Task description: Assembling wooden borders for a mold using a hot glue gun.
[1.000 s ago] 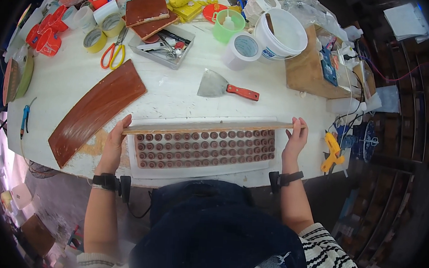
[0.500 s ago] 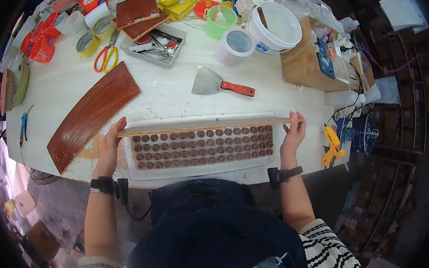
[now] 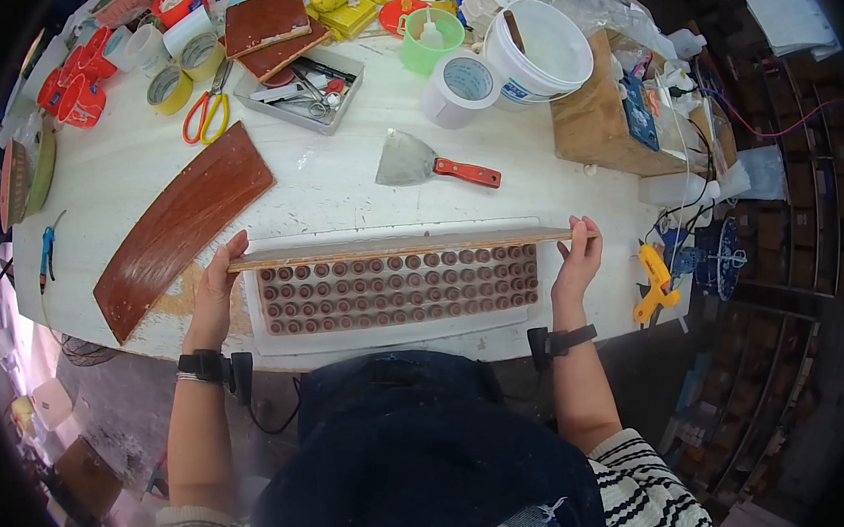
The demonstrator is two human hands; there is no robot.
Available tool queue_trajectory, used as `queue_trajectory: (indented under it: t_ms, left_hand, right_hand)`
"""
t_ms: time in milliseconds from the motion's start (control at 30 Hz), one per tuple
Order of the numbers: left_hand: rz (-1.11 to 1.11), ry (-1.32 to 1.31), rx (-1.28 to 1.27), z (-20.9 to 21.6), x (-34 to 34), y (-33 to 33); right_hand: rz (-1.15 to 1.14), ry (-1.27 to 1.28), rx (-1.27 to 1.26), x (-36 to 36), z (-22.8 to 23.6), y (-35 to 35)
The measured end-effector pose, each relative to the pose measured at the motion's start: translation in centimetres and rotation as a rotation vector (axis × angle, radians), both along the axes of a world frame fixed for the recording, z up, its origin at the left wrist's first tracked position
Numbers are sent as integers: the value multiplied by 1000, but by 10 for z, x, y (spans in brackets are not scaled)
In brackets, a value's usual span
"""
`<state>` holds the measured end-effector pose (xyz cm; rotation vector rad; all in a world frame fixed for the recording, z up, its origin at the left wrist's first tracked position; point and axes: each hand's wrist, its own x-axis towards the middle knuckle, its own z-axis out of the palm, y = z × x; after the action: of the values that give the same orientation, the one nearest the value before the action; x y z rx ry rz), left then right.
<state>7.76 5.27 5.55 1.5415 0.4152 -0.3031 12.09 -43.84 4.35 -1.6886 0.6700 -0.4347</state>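
Nearest, the left hand (image 3: 212,293) and right hand (image 3: 576,264) each close their fingers on one end of a long wooden board (image 3: 404,247), tilted on edge above a brown studded mould (image 3: 396,286) on the tabletop (image 3: 330,184). Beyond lies a red-handled scraper (image 3: 434,166).

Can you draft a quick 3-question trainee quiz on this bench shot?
1. True or false: both hands grip the long wooden strip over the mould tray.
2. Which lies nearest the putty knife? A) yellow glue gun B) white tape roll C) scissors
3. On which side of the tray does the curved brown board lie?

Key:
1. True; left hand and right hand hold its ends.
2. B
3. The person's left.
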Motion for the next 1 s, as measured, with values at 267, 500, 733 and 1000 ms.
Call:
queue_trajectory:
  t_ms: [267, 500, 733, 1000]
  left_hand:
    - [-2, -4, 8, 0, 0, 1]
    - [4, -4, 5, 1, 1, -2]
    - [-5, -1, 13, 1, 2, -1]
    - [-4, 0, 7, -1, 1, 0]
  right_hand:
    - [1, -10, 7, 1, -2, -1]
    - [2, 1, -2, 1, 1, 0]
    - [-6, 2, -3, 1, -1, 0]
    - [3, -10, 0, 1, -1, 0]
